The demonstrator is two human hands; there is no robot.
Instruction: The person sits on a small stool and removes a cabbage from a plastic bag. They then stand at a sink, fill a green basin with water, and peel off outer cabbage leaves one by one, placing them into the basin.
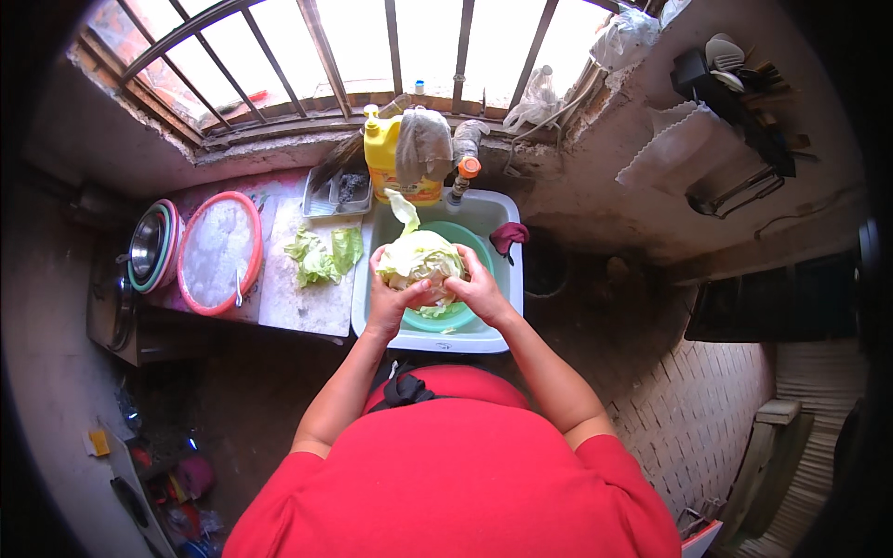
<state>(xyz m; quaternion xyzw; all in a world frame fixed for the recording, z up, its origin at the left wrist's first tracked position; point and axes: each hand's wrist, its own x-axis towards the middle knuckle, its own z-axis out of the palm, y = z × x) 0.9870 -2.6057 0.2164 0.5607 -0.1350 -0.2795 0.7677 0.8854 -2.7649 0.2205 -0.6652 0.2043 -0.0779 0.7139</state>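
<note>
A pale green cabbage head (422,258) is held between my two hands, above a green plastic basin (481,251) in the white sink (513,279). My left hand (389,296) grips its left side, and my right hand (480,284) grips its right side, both thumbs pressing on the near face. One loose leaf (402,211) sticks up from the far side of the head. Bits of leaf (441,311) show in the basin below. To the left, several torn cabbage leaves (317,261) lie on a pale, stained board (307,307).
Behind the sink stand a yellow jug (382,150) with a grey cloth (424,143) over it and a tap with an orange handle (469,167). A maroon cloth (509,236) hangs on the sink's right rim. Farther left are a pink-rimmed round container (220,254) and nested bowls (148,247).
</note>
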